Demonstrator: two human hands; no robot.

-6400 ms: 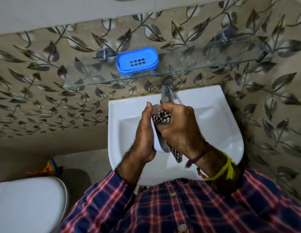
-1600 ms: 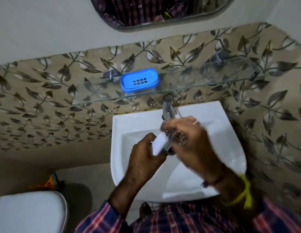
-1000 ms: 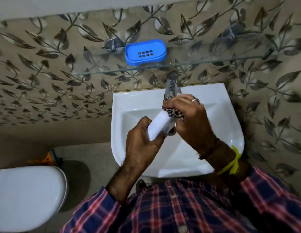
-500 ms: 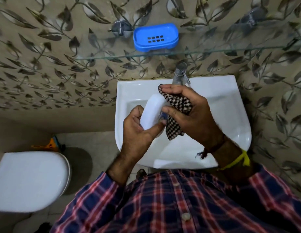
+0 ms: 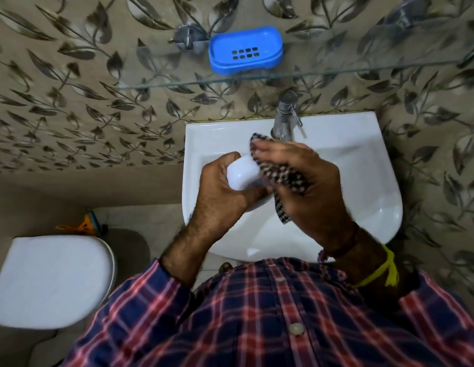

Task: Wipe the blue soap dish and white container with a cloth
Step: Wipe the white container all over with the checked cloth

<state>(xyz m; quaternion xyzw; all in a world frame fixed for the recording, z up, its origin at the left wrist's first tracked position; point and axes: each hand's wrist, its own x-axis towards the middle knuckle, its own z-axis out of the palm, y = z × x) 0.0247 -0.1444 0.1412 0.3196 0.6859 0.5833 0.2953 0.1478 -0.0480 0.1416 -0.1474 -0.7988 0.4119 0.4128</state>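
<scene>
Over the basin, my left hand [image 5: 220, 192] grips a small white container [image 5: 242, 172] from the left. My right hand [image 5: 307, 186] presses a black-and-white checked cloth [image 5: 286, 178] against the container's right side; a corner of the cloth hangs below my palm. The blue soap dish [image 5: 245, 50], with a slotted middle, sits alone on the glass shelf [image 5: 336, 70] above the tap, apart from both hands.
A white washbasin [image 5: 362, 181] is fixed to the leaf-patterned tiled wall, with a chrome tap [image 5: 283, 119] at its back edge just beyond my right fingers. A white toilet lid [image 5: 50, 279] is at lower left, and an orange object [image 5: 83, 223] lies on the floor behind it.
My right hand has spread flatter over the cloth and slid across the container's right side. The left hand has turned the container slightly. The view has tilted a little.
</scene>
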